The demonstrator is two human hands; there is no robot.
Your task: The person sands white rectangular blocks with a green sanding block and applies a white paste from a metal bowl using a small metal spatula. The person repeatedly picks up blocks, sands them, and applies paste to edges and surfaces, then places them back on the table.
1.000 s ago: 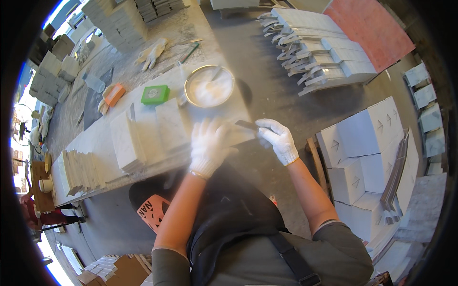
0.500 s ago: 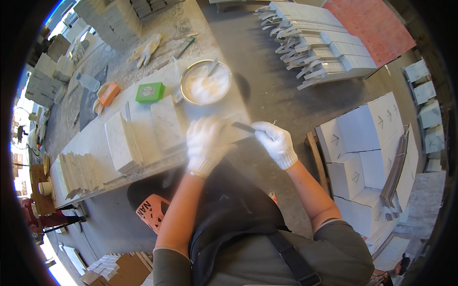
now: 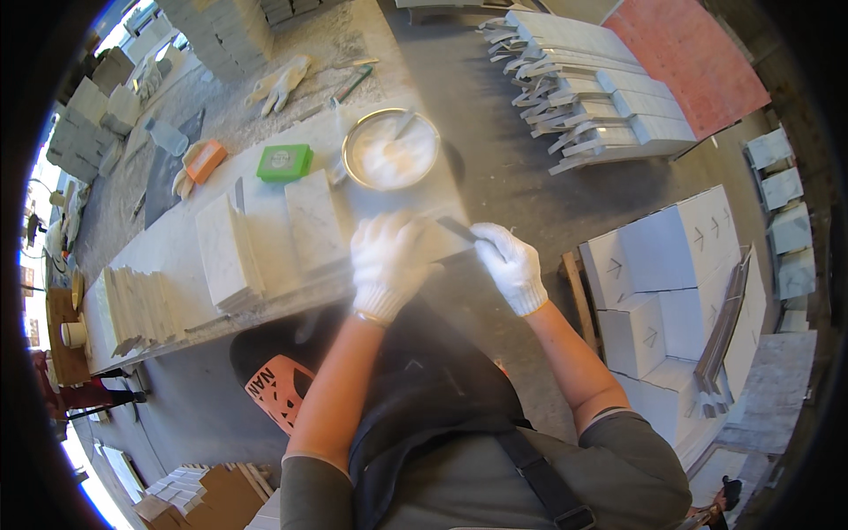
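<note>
Both my hands wear white knit gloves. My left hand (image 3: 386, 261) presses flat on a pale stone tile (image 3: 433, 237) at the near edge of the long workbench (image 3: 168, 252). My right hand (image 3: 511, 264) grips a thin dark blade tool (image 3: 458, 230) whose tip lies on that same tile. Just beyond the tile stands a round metal bowl (image 3: 391, 150) holding white paste and a stick. Stacks of pale tiles (image 3: 269, 238) lie to the left of my left hand.
A green box (image 3: 284, 162), an orange block (image 3: 206, 161) and a spare pair of gloves (image 3: 281, 84) lie on the bench. Rows of cut stone pieces (image 3: 583, 88) sit beyond. White cartons (image 3: 676, 283) stand stacked at my right. An orange-and-black stool (image 3: 281, 389) is below the bench.
My hands stay on the tile. The right hand has shifted the blade slightly along the tile; the view has moved a little closer.
</note>
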